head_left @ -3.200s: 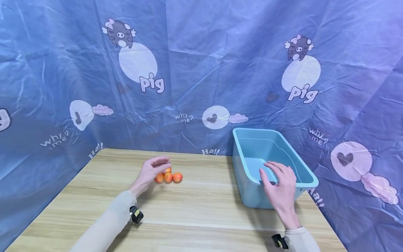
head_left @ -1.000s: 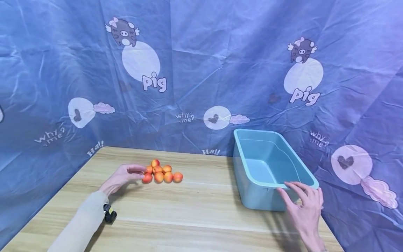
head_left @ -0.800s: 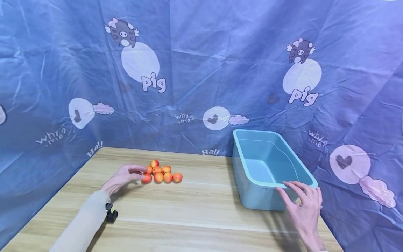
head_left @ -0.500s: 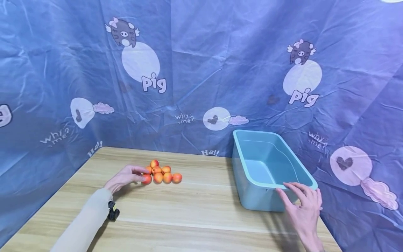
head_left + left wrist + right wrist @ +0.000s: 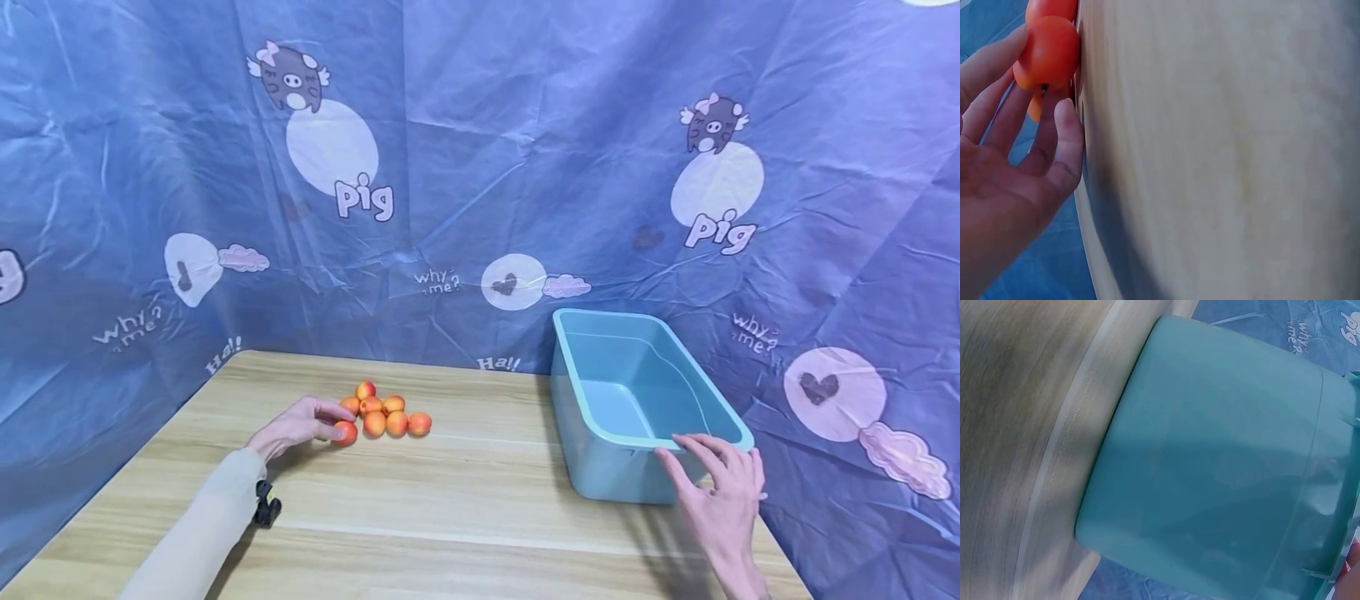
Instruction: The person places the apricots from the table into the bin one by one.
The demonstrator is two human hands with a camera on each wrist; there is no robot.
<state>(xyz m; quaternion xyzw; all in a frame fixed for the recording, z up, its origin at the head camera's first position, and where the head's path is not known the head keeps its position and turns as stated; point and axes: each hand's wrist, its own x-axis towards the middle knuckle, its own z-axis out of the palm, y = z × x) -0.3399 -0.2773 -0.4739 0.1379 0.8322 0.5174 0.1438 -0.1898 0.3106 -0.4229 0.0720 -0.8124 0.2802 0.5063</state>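
Note:
In the head view, my left hand [image 5: 303, 425] has its thumb and fingers around an orange-red apricot [image 5: 344, 433] at the front left of a small group. The left wrist view shows this apricot [image 5: 1049, 53] between the thumb and fingers, its dark stem dimple facing the palm. Several more apricots [image 5: 374, 423] lie close together on the table just behind and right of it. My right hand [image 5: 723, 500] grips the near rim of a blue plastic tub [image 5: 618, 467], thumb outside and fingertips over the edge. From the right wrist, the tub's outer wall [image 5: 1210, 444] fills most of the view.
The light wooden table [image 5: 465, 492] runs between the fruit and the tub. A blue printed cloth [image 5: 450, 208] hangs behind the table and along both sides. The tub stands at the right, near the table's right edge, and no fruit shows in it.
The right hand has moved from over the tub to its near rim. More apricots show as the left hand moved left; lately it has drawn the front-left one slightly toward me, apart from the others.

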